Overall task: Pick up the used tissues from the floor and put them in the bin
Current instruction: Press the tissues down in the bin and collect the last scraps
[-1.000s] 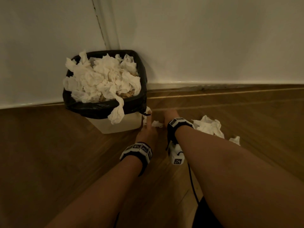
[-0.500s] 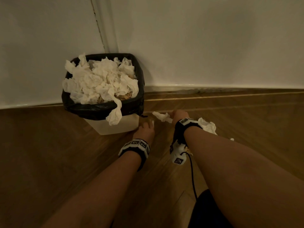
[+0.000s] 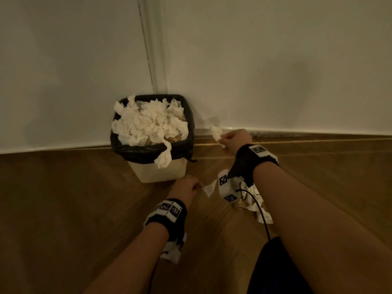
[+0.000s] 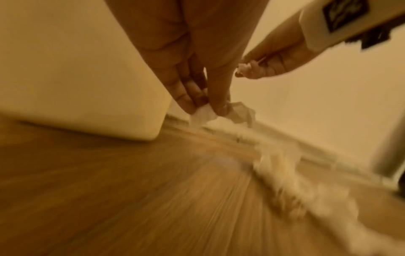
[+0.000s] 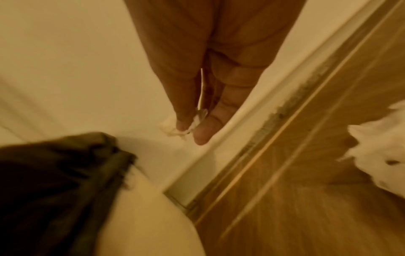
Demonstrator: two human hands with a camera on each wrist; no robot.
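One bin (image 3: 161,169): cream body, black liner (image 3: 148,150) folded over the rim, wedged into the wall corner, heaped past the brim with crumpled tissues (image 3: 148,126), too tangled to count. One strip (image 3: 164,155) hung over the front edge, outside the liner. In the right wrist view, only a blurred corner of liner (image 5: 61,173) and cream side showed.

Two hands, each clamped on one tissue scrap. Left hand (image 3: 186,186), low beside the bin's front right corner, fingertips (image 4: 219,107) pinched together on a small white scrap (image 3: 210,187); seen in the left wrist view as a crumpled bit (image 4: 206,114) just past the fingers, whether lifted from the floor or touching it not clear. Right hand (image 3: 235,141), raised near the skirting to the right of the bin, thumb and fingers (image 5: 206,128) pressed on another scrap (image 3: 216,133), most of it tucked behind the fingers in the right wrist view (image 5: 173,129).

One loose heap of tissue (image 3: 254,202) lay on the wooden floor (image 3: 63,209) under the right forearm, partly covered by the wrist camera (image 3: 228,186) and its cable; number of pieces in it not countable. Smeared to a pale streak in the left wrist view (image 4: 306,187), cut off at the edge in the right wrist view (image 5: 381,147).

Two black wrist bands, one per arm, with marker tags. Both wrist views blurred by motion.
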